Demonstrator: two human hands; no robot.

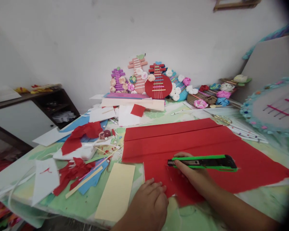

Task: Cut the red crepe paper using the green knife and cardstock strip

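A large red sheet [207, 141], creased along lines and either paper or cloth, lies in front of me. My right hand [186, 166] grips a green and black utility knife [207, 162] over it, the knife's tip end pointing left. A cut line runs through the sheet's near left part, below that tip; whether the blade is out cannot be made out. Pressed down on the narrow red piece [156, 173] left of this line is my left hand [150, 202], its fingers laid on the surface. A cream paper rectangle [117, 191] lies left of that hand.
Red scraps [73, 175], blue paper [92, 179] and white pieces [45, 179] clutter the table's left side. Decorated model lutes [158, 85] stand against the wall. Scissors [221, 119] and white pens [248, 133] lie at right. A dark shelf unit [60, 106] stands back left.
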